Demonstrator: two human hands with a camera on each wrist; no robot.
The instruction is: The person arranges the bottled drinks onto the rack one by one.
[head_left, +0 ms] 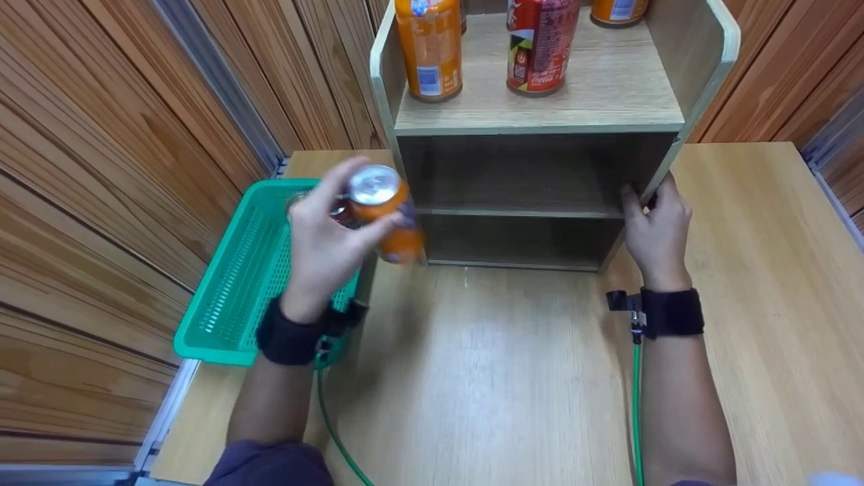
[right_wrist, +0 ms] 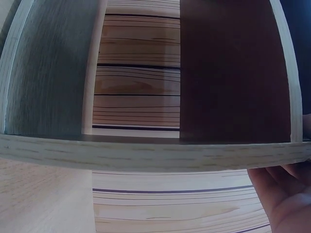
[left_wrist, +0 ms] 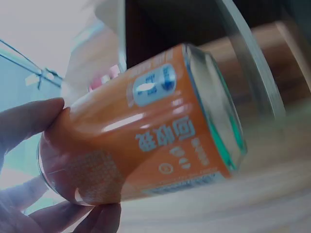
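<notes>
My left hand [head_left: 324, 236] grips an orange soda can [head_left: 385, 212], tilted, above the right rim of the green basket [head_left: 229, 283] and just left of the wooden shelf unit [head_left: 533, 121]. The left wrist view shows the same orange can [left_wrist: 146, 141] close up, with my fingers [left_wrist: 29, 121] curled round its base. My right hand [head_left: 656, 229] holds the right front edge of the shelf unit at its middle board. In the right wrist view only the fingers [right_wrist: 282, 194] show under the board edge [right_wrist: 155, 153]. On the top shelf stand an orange can [head_left: 430, 47] and a red can [head_left: 540, 44].
Another orange can [head_left: 617, 10] stands at the back of the top shelf. A dark red can [head_left: 341, 212] shows in the basket behind my left hand. The shelf unit's two lower compartments look empty. Wood-slat walls close in the left and back. The wooden table [head_left: 513, 378] spreads in front.
</notes>
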